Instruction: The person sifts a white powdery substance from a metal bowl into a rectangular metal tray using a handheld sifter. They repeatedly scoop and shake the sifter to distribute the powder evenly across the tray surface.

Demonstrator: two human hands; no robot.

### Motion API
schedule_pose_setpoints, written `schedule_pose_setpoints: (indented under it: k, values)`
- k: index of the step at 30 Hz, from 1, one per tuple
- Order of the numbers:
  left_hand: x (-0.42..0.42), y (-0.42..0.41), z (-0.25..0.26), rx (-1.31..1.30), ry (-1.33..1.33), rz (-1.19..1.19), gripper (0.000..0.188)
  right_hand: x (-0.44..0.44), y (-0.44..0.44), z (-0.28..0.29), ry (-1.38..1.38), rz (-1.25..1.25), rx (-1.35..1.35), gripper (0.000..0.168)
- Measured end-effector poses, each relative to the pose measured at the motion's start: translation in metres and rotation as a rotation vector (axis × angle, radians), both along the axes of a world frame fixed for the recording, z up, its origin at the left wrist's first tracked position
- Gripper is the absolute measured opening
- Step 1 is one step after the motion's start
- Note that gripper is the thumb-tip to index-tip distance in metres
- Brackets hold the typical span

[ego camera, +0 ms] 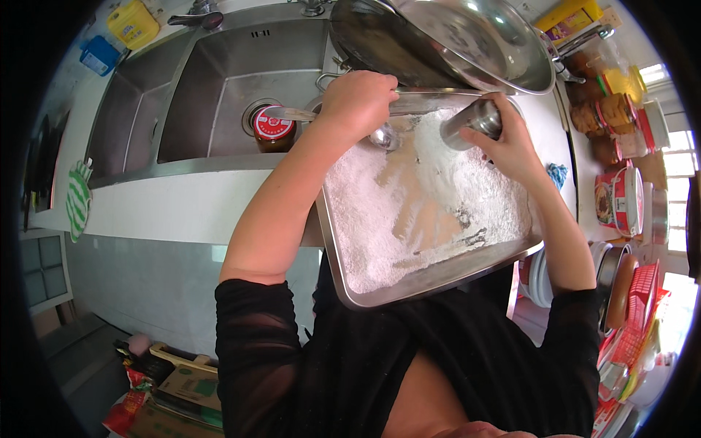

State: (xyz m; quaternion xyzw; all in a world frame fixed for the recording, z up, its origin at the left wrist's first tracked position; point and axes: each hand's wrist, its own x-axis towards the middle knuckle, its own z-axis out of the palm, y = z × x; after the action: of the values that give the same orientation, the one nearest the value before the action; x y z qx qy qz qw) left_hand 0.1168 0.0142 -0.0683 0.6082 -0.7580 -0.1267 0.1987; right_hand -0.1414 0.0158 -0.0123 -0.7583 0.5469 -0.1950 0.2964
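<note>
A rectangular steel tray (pixel 432 279) lies before me, tilted in view, with white powder (pixel 361 219) spread unevenly over its bottom. My left hand (pixel 358 101) is closed over the tray's far left part, gripping a metal spoon (pixel 385 137) whose rounded bowl shows below the fingers. Past the wrist, a flat handle (pixel 298 114) sticks out to the left; whether it belongs to the spoon I cannot tell. My right hand (pixel 501 137) grasps a steel cup (pixel 472 125), tipped on its side above the powder at the far right.
A red-lidded jar (pixel 275 130) stands at the near edge of the double steel sink (pixel 285 87). Behind the tray lean a large steel basin (pixel 493 44) and a dark pan (pixel 378 41). Jars (pixel 616 109) and a red tub (pixel 619 200) line the right side.
</note>
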Motion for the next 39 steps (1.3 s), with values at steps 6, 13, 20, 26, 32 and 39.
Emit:
schedule_pose_setpoints:
  k: [6,13,20,26,32,39]
  values:
    - [0.0,0.001,-0.001,-0.026,-0.016,-0.011,0.02,0.012,-0.012,-0.007,0.043,0.055,-0.133,0.06]
    - [0.002,0.0,0.002,-0.027,-0.006,0.011,0.02,0.029,-0.013,0.008,0.115,0.151,-0.038,0.059]
    - [0.0,-0.003,-0.004,-0.061,-0.002,-0.013,0.021,-0.012,-0.012,-0.007,-0.113,0.037,-0.01,0.059]
    - [0.0,0.0,-0.007,-0.078,0.001,-0.014,0.02,0.017,-0.013,-0.009,0.032,0.006,-0.107,0.061]
    - [-0.002,0.001,-0.003,-0.047,-0.036,-0.009,0.02,0.041,-0.001,-0.01,0.035,0.047,-0.126,0.055]
    - [0.0,0.002,-0.001,-0.049,-0.017,-0.003,0.02,0.013,-0.003,-0.001,-0.123,0.064,0.064,0.053]
